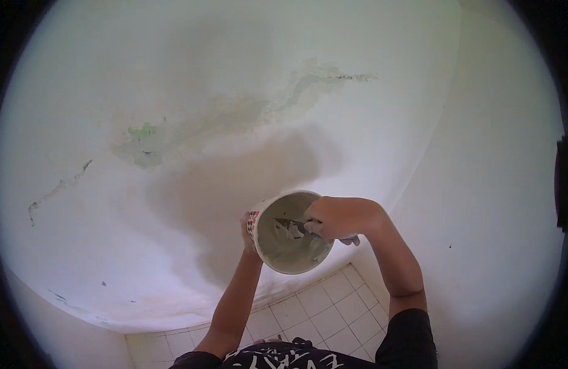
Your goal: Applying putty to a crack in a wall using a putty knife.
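Observation:
A white plastic bucket (pixel 273 261), tilted with its mouth toward me, has pale grey-green filler paste (pixel 284 246) inside and smeared up its walls. My left hand (pixel 244 232) supports it from the left; most of those fingers are hidden behind the bucket. Over the right side of the rim, my right hand (pixel 321 219) is closed round a putty knife (pixel 287 222). The knife's dark blade reaches into the bucket and carries lumps of paste. Grey smears coat the right fingers.
Ahead is a white wall (pixel 382 129) with a long crack covered by a greyish patch (pixel 235 120), bare cracked ends and a green spot (pixel 142 130). Another wall (pixel 499 184) stands at right. White floor tiles (pixel 321 302) lie below. A dark object (pixel 562 184) shows at the right edge.

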A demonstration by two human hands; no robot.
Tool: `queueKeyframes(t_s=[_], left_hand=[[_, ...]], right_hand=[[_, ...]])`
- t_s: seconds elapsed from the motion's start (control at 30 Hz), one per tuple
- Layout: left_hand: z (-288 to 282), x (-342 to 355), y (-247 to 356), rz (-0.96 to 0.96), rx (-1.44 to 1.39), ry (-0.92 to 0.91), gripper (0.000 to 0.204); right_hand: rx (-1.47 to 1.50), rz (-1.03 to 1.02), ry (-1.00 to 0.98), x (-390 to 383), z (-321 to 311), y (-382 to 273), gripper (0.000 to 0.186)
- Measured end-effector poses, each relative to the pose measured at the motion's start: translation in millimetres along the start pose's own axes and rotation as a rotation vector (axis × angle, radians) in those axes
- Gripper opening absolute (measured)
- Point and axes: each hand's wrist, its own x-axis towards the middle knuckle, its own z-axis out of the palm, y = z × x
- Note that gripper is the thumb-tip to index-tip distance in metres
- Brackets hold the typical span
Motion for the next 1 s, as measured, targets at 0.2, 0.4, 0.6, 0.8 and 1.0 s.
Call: queueKeyframes(t_s=[0.2, 0.4, 0.6, 0.8, 1.0], left_hand=[[-11, -4, -6, 0.052, 0.058, 0.050, 0.059], [-39, -10, -6, 0.082, 0.059, 0.149, 0.056], [18, -35, -4, 0.019, 0.096, 0.155, 0.058], [-6, -39, 7, 0.025, 0.084, -0.043, 0.059], [5, -45, -1, 0.013, 0.055, 0.022, 0.061]], right_hand=[[-0.166, 0.034, -0.074, 14, 12, -11, 0.028], [-0.209, -0.129, -0.101, 35, 19, 0, 0.028], [-0.162, -0.246, -0.156, 35, 17, 0, 0.030], [0.169, -0.191, -0.253, 12, 4, 9, 0.028], [0.665, -0.230, -0.204, 21, 22, 70, 0.029]])
